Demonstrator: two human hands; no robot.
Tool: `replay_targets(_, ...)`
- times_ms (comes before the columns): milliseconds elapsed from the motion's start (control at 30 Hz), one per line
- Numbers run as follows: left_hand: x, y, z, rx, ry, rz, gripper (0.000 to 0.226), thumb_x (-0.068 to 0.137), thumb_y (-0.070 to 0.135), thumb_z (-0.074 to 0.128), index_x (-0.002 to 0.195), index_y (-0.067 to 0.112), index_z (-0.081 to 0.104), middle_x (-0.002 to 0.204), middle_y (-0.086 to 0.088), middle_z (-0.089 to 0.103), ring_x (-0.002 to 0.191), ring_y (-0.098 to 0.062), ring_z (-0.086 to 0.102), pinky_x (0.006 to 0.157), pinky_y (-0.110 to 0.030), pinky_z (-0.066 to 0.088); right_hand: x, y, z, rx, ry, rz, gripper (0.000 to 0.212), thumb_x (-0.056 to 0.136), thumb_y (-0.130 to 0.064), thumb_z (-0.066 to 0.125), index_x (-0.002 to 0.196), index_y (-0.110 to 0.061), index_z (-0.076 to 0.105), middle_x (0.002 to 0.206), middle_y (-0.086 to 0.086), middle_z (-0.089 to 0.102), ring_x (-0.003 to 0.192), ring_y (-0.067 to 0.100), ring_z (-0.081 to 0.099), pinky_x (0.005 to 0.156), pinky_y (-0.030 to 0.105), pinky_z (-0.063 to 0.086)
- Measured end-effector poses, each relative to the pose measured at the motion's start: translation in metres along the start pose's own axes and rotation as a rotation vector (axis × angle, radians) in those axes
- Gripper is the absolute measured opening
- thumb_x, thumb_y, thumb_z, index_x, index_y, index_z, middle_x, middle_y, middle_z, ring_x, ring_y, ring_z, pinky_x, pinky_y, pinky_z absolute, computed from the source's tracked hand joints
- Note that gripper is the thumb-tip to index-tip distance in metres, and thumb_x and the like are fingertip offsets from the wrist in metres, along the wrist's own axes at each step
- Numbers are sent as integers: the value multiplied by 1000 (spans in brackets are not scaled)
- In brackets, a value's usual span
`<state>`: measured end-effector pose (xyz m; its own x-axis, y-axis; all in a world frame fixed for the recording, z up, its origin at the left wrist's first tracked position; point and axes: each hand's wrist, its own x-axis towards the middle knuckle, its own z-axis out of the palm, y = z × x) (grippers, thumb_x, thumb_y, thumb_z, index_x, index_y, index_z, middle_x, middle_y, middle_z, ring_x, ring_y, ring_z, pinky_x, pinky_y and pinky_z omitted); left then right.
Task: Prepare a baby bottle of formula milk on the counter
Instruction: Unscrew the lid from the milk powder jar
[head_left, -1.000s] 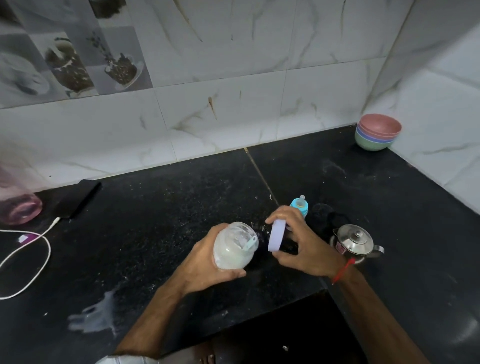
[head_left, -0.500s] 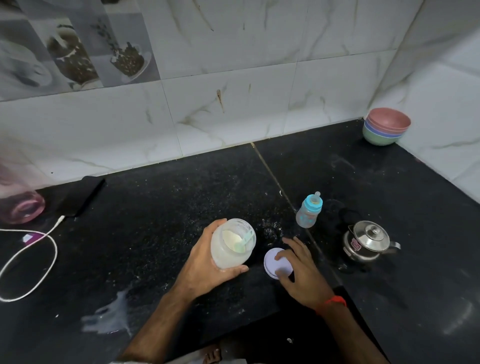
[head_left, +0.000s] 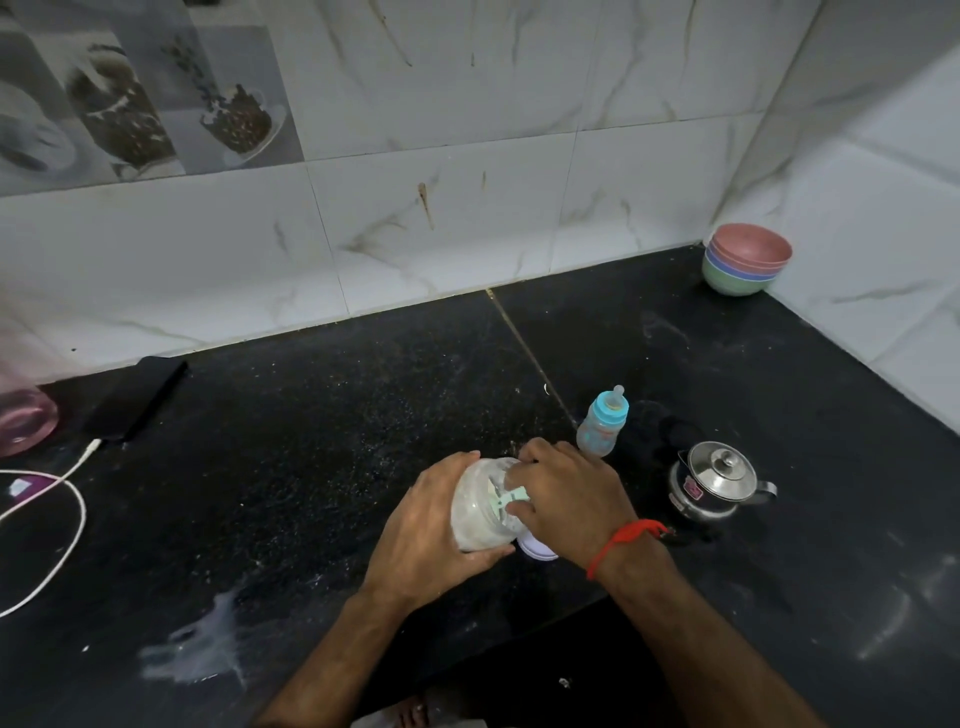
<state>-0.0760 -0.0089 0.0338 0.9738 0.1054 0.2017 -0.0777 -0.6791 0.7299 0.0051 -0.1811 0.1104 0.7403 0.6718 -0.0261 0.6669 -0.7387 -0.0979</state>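
Observation:
My left hand (head_left: 431, 540) grips a clear plastic jar of white formula powder (head_left: 480, 512), tilted toward the right, near the counter's front edge. The fingers of my right hand (head_left: 566, 493) reach into the jar's mouth and pinch the pale green scoop (head_left: 506, 500). The jar's white lid (head_left: 535, 550) lies flat on the counter under my right wrist, mostly hidden. A small baby bottle (head_left: 601, 423) with a blue collar and teat stands upright just behind my right hand.
A small steel kettle (head_left: 714, 480) with its lid on stands right of the bottle. Stacked coloured bowls (head_left: 745, 265) sit in the back right corner. A phone (head_left: 137, 397) with a white cable (head_left: 57, 540), a pink container (head_left: 23, 421) and a white spill (head_left: 200, 649) lie at the left.
My right hand set the lid down on the counter, then moved up into the open jar and took hold of the scoop. The left hand kept the jar.

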Motion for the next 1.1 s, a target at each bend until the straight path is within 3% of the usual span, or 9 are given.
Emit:
replay_targets(133, -1, 4, 5, -31, 35, -12, 106, 63, 61, 91, 150, 27, 42, 138, 40, 38, 128, 12, 44, 101, -2, 34, -1, -2, 3, 63, 86, 67, 22, 99, -33, 56, 116, -26, 67, 124, -5, 59, 112, 19, 60, 82, 33, 47)
replay_targets(233, 0, 5, 7, -41, 53, -22, 105, 64, 62, 91, 150, 29, 41, 138, 44, 36, 128, 10, 46, 102, -6, 37, -1, 2, 9, 43, 191, 96, 15, 85, -33, 73, 96, -23, 75, 118, -7, 65, 101, 20, 67, 70, 33, 53)
replay_targets(300, 2, 6, 8, -40, 51, -17, 105, 64, 61, 91, 150, 29, 40, 139, 42, 37, 129, 8, 46, 105, -13, 41, -1, 2, 7, 19, 165, 80, 16, 79, -32, 81, 91, -21, 79, 125, -4, 65, 114, 25, 66, 79, 44, 59)
replay_targets(400, 4, 8, 11, -31, 39, -4, 103, 64, 61, 91, 149, 31, 40, 138, 40, 38, 130, 7, 47, 107, -20, 44, 1, 5, 5, 56, -73, 64, 22, 91, -37, 70, 106, -24, 78, 148, -7, 49, 146, 23, 35, 110, 55, 41)
replay_targets(633, 2, 2, 14, -58, 82, -78, 108, 60, 62, 91, 149, 37, 35, 142, 25, 46, 130, -4, 53, 105, -36, 53, 2, 29, -3, 852, -48, 307, 17, 84, -20, 82, 82, -3, 80, 107, 18, 73, 103, 28, 68, 94, 40, 50)
replay_targets(733, 3, -5, 13, -51, 106, -106, 112, 59, 56, 94, 150, 38, 33, 145, 26, 44, 133, -1, 48, 110, -36, 49, 1, 41, -2, 1048, -83, 405, 14, 83, -23, 83, 90, -11, 82, 103, -5, 77, 99, 8, 72, 94, 30, 57)
replay_targets(833, 4, -8, 12, -61, 112, -137, 113, 59, 52, 96, 151, 37, 31, 146, 29, 39, 135, 2, 42, 113, -31, 43, 0, 44, -2, 1175, -130, 478, 12, 83, -29, 83, 91, -19, 82, 97, -16, 78, 86, -7, 70, 70, 12, 54)
replay_targets(967, 1, -10, 13, -76, 106, -166, 114, 59, 52, 96, 151, 38, 30, 147, 28, 38, 137, 0, 41, 113, -31, 43, 3, 44, 6, 1271, -150, 564, 17, 83, -33, 83, 90, -18, 82, 94, -6, 81, 104, 9, 70, 93, 42, 60)
replay_targets(1100, -4, -13, 12, -87, 136, -206, 114, 58, 51, 97, 151, 34, 33, 151, 22, 44, 139, -5, 45, 115, -37, 45, 4, 40, 14, 1425, -126, 638, 14, 83, -30, 84, 88, -17, 81, 97, 4, 79, 106, 19, 71, 92, 46, 61)
